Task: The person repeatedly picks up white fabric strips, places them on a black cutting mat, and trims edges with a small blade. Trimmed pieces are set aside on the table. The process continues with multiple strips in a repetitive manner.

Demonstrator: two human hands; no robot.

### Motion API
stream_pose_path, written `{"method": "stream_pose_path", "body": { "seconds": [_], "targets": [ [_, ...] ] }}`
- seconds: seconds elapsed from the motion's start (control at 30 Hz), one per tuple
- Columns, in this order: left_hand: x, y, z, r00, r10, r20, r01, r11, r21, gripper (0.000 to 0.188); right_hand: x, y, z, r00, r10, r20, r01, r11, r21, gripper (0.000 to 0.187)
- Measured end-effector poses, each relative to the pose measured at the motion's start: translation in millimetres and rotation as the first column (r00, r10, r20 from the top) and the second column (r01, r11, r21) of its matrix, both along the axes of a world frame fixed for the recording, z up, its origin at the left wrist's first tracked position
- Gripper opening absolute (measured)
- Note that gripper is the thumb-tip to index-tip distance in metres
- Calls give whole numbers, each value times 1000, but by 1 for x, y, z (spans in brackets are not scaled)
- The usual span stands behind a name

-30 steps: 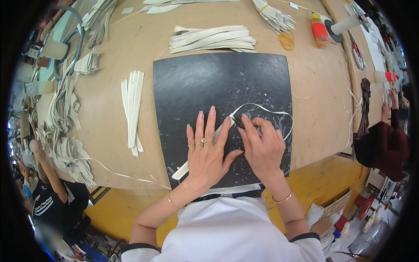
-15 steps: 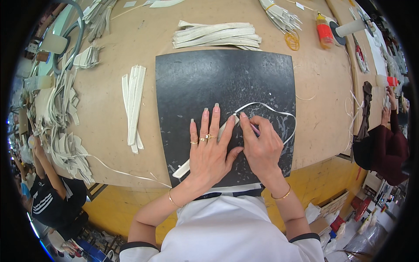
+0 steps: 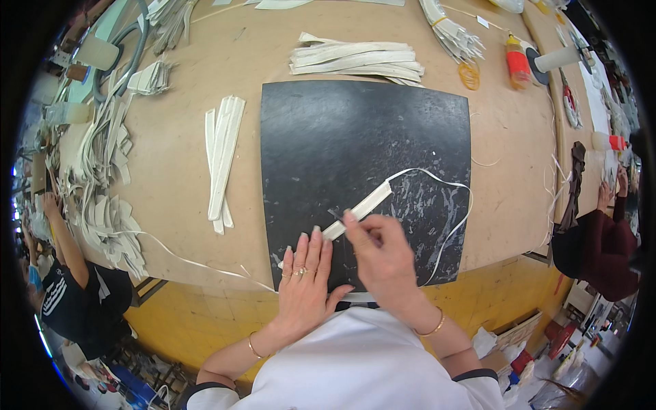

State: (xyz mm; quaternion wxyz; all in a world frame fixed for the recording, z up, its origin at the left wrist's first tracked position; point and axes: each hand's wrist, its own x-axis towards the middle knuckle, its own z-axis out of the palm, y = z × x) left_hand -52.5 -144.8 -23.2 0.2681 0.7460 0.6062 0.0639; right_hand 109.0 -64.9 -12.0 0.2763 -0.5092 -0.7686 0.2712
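A white fabric strip (image 3: 365, 206) lies aslant on the black mat (image 3: 362, 130). From its upper right end a narrow white tape (image 3: 459, 225) loops over the mat's right side. My left hand (image 3: 306, 277) rests flat with fingers stretched, fingertips over the lower part of the strip, thumb apart. Closed around a slim tool with a purple handle (image 3: 374, 240) is my right hand (image 3: 386, 256), slightly blurred; the tool's thin dark tip (image 3: 335, 215) is by the middle of the strip. The rest of the tool is hidden by my fingers.
White strips (image 3: 224, 160) lie left of the mat, with a bundle (image 3: 359, 60) beyond it. Piles of pale strips (image 3: 109, 225) cover the table's left. A red bottle (image 3: 517, 63) and a spool (image 3: 557, 59) stand far right. Co-workers are at both sides.
Both hands have moved down and left along the strip, uncovering its upper right end. My right hand now sits at the strip's middle. The whole view has shifted slightly.
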Motion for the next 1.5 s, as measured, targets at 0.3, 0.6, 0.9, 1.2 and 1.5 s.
{"method": "stream_pose_path", "body": {
  "seconds": [0.3, 0.6, 0.9, 1.2, 1.5],
  "targets": [
    [0, -4, -8, 996, -35, -77, 42, 994, 100, 88, 55, 41, -12, 898, -383, 214, 332, 912, 240, 42],
    [4, 40, 2, 976, 201, 79, -216, 900, 379, 48, 65, 65, 21, 960, -278, -42, 276, 960, -42, 32],
    [7, 52, 15, 947, 267, 176, -302, 928, 216, 19, 78, 109, 24, 938, 165, 305, -115, 978, -174, 22],
    [5, 55, 19, 873, 394, 287, -409, 912, -8, 15, 89, 98, 25, 858, 148, 493, -103, 988, -116, 20],
    [-69, 91, 31, 680, 562, 472, -562, 812, -158, 12, 138, 85, 38, 961, -130, 245, 192, 950, -246, 14]
  ]
}}
